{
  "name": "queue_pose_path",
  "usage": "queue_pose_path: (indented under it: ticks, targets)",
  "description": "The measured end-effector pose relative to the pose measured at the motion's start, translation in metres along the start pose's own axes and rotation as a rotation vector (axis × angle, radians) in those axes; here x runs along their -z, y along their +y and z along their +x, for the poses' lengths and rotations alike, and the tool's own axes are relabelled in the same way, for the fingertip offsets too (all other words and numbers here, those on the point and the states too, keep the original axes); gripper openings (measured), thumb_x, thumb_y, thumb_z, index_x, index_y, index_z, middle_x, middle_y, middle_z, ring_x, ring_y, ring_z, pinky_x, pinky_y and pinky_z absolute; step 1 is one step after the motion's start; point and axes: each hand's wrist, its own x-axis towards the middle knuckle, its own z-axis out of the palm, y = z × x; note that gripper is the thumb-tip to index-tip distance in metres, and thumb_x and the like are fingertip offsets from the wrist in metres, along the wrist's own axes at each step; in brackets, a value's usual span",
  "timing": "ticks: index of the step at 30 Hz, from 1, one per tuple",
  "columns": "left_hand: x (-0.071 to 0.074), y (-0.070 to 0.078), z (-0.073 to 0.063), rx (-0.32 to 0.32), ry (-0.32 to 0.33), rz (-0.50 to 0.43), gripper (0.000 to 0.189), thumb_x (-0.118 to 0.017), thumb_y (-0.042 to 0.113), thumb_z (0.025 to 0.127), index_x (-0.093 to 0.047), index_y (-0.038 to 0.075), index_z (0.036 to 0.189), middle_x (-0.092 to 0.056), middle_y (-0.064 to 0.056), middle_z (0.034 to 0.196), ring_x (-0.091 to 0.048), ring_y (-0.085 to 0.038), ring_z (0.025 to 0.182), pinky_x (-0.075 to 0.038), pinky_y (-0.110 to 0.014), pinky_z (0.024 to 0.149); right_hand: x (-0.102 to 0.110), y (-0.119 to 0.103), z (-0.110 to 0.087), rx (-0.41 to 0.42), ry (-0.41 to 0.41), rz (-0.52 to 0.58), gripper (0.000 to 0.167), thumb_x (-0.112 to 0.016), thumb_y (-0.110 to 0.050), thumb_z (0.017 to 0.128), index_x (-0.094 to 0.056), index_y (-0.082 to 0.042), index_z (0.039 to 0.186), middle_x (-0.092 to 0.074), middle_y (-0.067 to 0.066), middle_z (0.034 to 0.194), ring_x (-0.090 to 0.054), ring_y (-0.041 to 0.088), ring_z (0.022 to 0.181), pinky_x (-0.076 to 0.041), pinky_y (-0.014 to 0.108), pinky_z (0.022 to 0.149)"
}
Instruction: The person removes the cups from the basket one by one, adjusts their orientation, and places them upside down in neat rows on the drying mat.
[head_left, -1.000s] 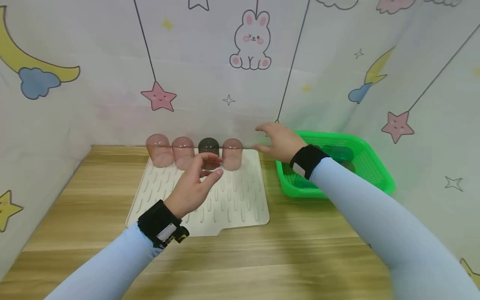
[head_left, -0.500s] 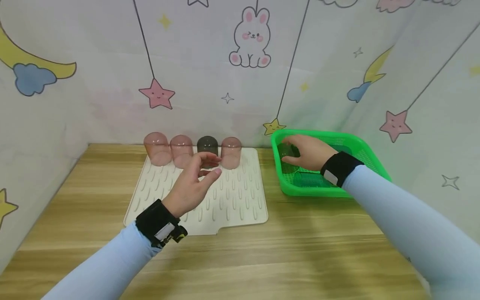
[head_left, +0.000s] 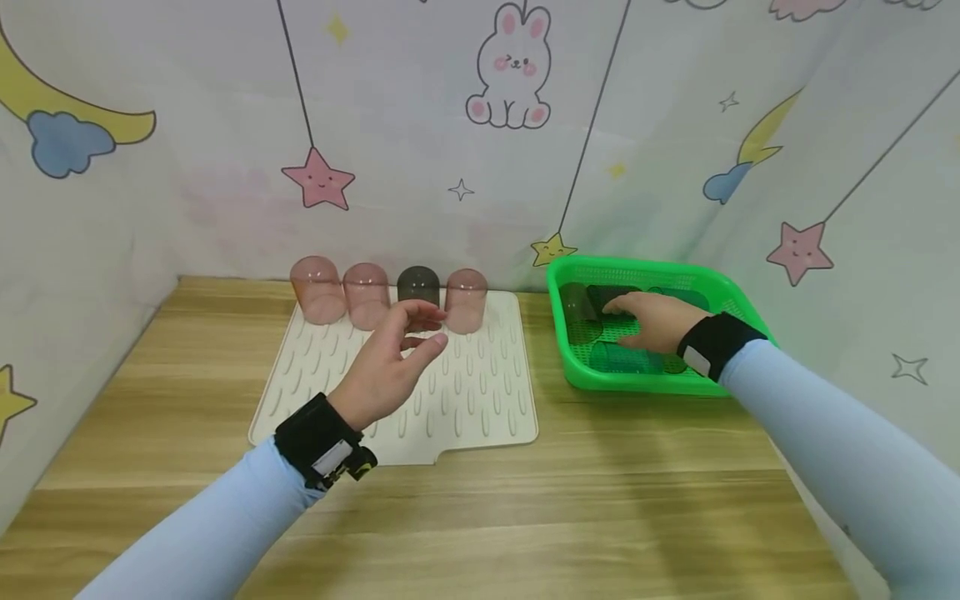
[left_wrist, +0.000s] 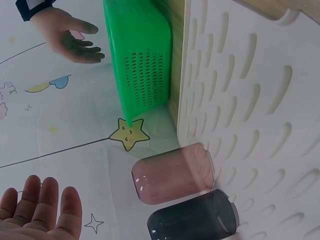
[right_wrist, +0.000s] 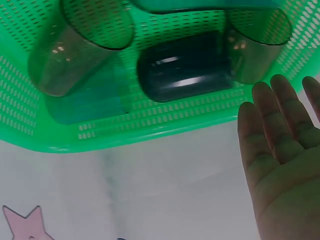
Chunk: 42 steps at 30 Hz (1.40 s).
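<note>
My left hand (head_left: 386, 371) hovers over the white ridged drying mat (head_left: 480, 400), its fingers loosely bent around nothing. Behind it, upside down along the mat's far edge, stand two pink clear cups at the left, a dark grey cup (head_left: 417, 283) and another pink cup (head_left: 467, 304). To the right, my right hand (head_left: 660, 321) reaches over the green basket (head_left: 660, 265) with fingers extended, holding nothing. Its fingertips are near a dark cup (right_wrist: 187, 70) lying on its side; the right wrist view shows them apart from it.
Inside the basket lie several more clear cups, among them a brownish one (right_wrist: 75, 50) and a teal one (head_left: 626, 358). A patterned cloth (head_left: 405, 125) hangs close behind the mat and basket. Wooden tabletop (head_left: 525, 517) stretches in front.
From beside the mat's far right corner, my right hand has moved right and down over the basket, passing the brownish cup toward the dark one. The left hand stays in place.
</note>
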Motion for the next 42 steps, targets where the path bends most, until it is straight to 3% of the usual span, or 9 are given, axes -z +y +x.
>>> queue_pose_path:
  ticks: [9, 16, 31, 42]
  targets:
    - [-0.001, -0.001, 0.0, -0.002, -0.005, -0.012, 0.042, -0.054, 0.017, 0.105, -0.041, 0.001, 0.141, -0.051, -0.014, 0.141, -0.05, -0.03, 0.134, -0.043, -0.053, 0.112, -0.014, 0.032, 0.002, -0.046, -0.056, 0.005, 0.064, -0.076, -0.016, 0.09, -0.05, -0.001, 0.147, -0.053, 0.027, 0.146, -0.051, 0.05, 0.132, -0.05, 0.06, 0.101]
    - [-0.002, 0.0, 0.0, 0.012, -0.014, -0.009, 0.044, -0.054, 0.018, 0.105, -0.039, 0.0, 0.143, -0.051, -0.013, 0.141, -0.05, -0.03, 0.135, -0.043, -0.053, 0.113, -0.022, 0.039, -0.001, -0.06, -0.105, 0.01, 0.065, -0.079, -0.016, 0.088, -0.051, 0.001, 0.145, -0.058, 0.029, 0.138, -0.054, 0.052, 0.127, -0.051, 0.061, 0.099]
    - [-0.004, -0.002, 0.001, 0.022, -0.014, -0.027, 0.043, -0.054, 0.018, 0.105, -0.04, 0.001, 0.142, -0.052, -0.014, 0.141, -0.052, -0.029, 0.134, -0.044, -0.049, 0.112, -0.035, 0.046, 0.008, -0.05, -0.168, 0.013, 0.066, -0.08, -0.013, 0.087, -0.051, 0.0, 0.145, -0.057, 0.028, 0.141, -0.051, 0.053, 0.13, -0.051, 0.06, 0.099]
    - [-0.005, -0.005, 0.001, 0.041, -0.017, -0.028, 0.043, -0.053, 0.019, 0.105, -0.04, 0.001, 0.142, -0.053, -0.013, 0.139, -0.053, -0.029, 0.133, -0.044, -0.049, 0.113, -0.049, 0.052, 0.021, -0.055, -0.175, -0.054, 0.071, -0.083, -0.014, 0.085, -0.051, -0.003, 0.147, -0.053, 0.03, 0.144, -0.05, 0.054, 0.13, -0.051, 0.061, 0.099]
